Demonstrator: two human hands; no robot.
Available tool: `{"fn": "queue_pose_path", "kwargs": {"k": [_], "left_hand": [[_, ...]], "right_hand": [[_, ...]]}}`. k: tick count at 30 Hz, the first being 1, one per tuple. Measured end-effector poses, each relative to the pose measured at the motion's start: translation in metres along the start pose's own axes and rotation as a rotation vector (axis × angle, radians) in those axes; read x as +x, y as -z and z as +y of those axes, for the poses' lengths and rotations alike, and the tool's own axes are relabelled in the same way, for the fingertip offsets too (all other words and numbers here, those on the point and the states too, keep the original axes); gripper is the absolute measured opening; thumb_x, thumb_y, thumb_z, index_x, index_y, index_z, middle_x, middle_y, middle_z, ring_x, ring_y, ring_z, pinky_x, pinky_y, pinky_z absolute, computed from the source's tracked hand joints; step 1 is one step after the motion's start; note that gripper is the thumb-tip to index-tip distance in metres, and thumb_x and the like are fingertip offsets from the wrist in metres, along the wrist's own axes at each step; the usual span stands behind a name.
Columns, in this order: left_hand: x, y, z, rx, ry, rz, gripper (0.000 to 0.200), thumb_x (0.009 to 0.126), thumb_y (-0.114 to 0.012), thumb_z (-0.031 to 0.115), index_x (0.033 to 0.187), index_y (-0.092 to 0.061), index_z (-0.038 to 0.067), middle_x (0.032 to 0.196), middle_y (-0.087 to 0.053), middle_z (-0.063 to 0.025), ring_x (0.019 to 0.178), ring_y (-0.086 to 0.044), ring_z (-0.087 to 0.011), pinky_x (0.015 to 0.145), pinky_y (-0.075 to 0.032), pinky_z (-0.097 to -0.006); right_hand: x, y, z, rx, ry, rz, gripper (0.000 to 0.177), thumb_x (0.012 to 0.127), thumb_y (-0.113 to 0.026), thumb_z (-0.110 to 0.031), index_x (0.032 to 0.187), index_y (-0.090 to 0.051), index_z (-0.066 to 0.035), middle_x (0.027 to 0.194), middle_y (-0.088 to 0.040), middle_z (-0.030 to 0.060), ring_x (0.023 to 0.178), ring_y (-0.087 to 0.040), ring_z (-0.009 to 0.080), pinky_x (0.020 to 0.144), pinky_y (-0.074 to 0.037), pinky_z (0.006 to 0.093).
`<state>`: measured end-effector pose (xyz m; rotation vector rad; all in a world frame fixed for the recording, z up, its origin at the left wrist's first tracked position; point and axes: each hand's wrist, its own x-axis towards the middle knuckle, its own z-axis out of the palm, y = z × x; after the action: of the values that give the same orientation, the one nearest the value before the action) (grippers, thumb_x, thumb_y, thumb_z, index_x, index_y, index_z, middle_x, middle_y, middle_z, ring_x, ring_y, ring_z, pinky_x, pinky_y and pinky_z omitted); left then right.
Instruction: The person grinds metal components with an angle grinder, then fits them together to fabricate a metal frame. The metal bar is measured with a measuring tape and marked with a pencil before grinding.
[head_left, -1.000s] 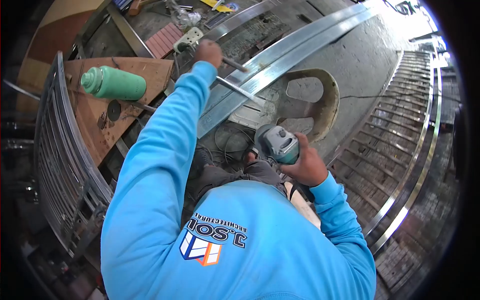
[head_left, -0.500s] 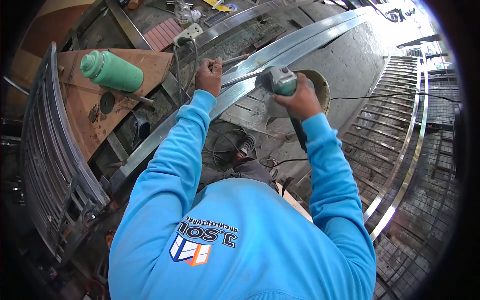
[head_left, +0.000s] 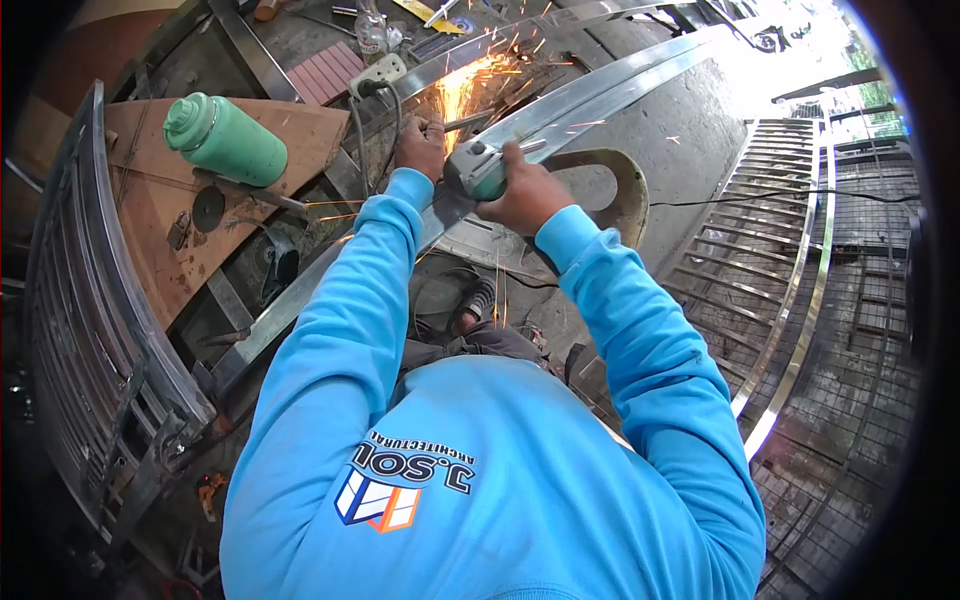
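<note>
My right hand [head_left: 528, 192] is closed around an angle grinder [head_left: 486, 178], its head just to the right of my left hand. Bright sparks [head_left: 458, 92] spray up and away from there. My left hand [head_left: 420, 148] is closed on a thin metal bar [head_left: 470, 121], which points out to the right. The exact spot where the disc meets metal is hidden by the grinder head. Beneath both hands runs a long, shiny metal beam [head_left: 600, 92], slanting from lower left to upper right.
A green bottle [head_left: 236, 142] lies on a brown board [head_left: 305, 125] at left, near a dark disc [head_left: 208, 209]. Behind is a power outlet [head_left: 382, 72] with a cord. A pale plastic stool [head_left: 628, 190] stands beyond my right hand. Slatted metal frames [head_left: 760, 235] flank both sides.
My right hand has brought the grinder leftward, close to my left hand, and sparks now fly. My left hand stays in nearly the same place, still on the bar.
</note>
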<state>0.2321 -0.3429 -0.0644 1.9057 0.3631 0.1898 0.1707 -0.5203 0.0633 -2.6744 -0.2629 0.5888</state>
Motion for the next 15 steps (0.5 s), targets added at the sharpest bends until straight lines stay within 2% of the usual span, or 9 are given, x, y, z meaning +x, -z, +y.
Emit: {"fn": "queue_pose_path", "kwargs": {"k": [4, 5, 8, 12, 15], "left_hand": [[0.017, -0.001, -0.010, 0.128, 0.009, 0.015, 0.044, 0.095, -0.060, 0.043, 0.090, -0.065, 0.000, 0.088, -0.068, -0.0255, 0.085, -0.066, -0.0426, 0.079, -0.051, -0.0475], [0.019, -0.002, -0.013, 0.146, 0.025, 0.013, 0.044, 0.095, -0.060, 0.044, 0.091, -0.066, 0.000, 0.090, -0.069, -0.0254, 0.087, -0.066, -0.0428, 0.080, -0.052, -0.0476], [0.029, -0.007, -0.028, 0.181, 0.070, -0.001, 0.048, 0.095, -0.057, 0.047, 0.095, -0.069, 0.001, 0.095, -0.069, -0.0257, 0.093, -0.067, -0.0427, 0.085, -0.051, -0.0474], [0.031, -0.012, -0.033, 0.154, 0.076, 0.027, 0.051, 0.096, -0.056, 0.047, 0.095, -0.069, -0.002, 0.092, -0.069, -0.0262, 0.090, -0.067, -0.0412, 0.083, -0.051, -0.0461], [0.025, -0.012, -0.033, 0.146, 0.089, 0.020, 0.049, 0.095, -0.057, 0.045, 0.097, -0.070, -0.002, 0.095, -0.069, -0.0271, 0.093, -0.067, -0.0432, 0.085, -0.051, -0.0477]], "right_hand": [[0.009, 0.002, 0.018, -0.034, -0.031, 0.050, 0.109, 0.069, -0.081, -0.047, 0.146, -0.028, 0.009, 0.113, -0.063, 0.0352, 0.106, -0.063, 0.0466, 0.095, -0.051, 0.0458], [0.015, 0.003, 0.035, -0.052, -0.019, 0.122, 0.110, 0.069, -0.081, -0.048, 0.146, -0.028, 0.010, 0.113, -0.064, 0.0342, 0.107, -0.064, 0.0458, 0.094, -0.051, 0.0454], [0.029, 0.028, 0.068, -0.110, -0.185, 0.170, 0.104, 0.071, -0.080, -0.044, 0.144, -0.029, 0.010, 0.120, -0.062, 0.0322, 0.114, -0.061, 0.0430, 0.099, -0.049, 0.0445], [0.031, 0.032, 0.068, -0.118, -0.147, 0.148, 0.105, 0.069, -0.079, -0.048, 0.143, -0.031, 0.009, 0.116, -0.062, 0.0338, 0.109, -0.063, 0.0454, 0.096, -0.050, 0.0451], [0.018, 0.013, 0.029, -0.111, -0.086, 0.112, 0.107, 0.068, -0.079, -0.045, 0.145, -0.029, 0.010, 0.115, -0.063, 0.0347, 0.108, -0.063, 0.0455, 0.096, -0.050, 0.0442]]}}
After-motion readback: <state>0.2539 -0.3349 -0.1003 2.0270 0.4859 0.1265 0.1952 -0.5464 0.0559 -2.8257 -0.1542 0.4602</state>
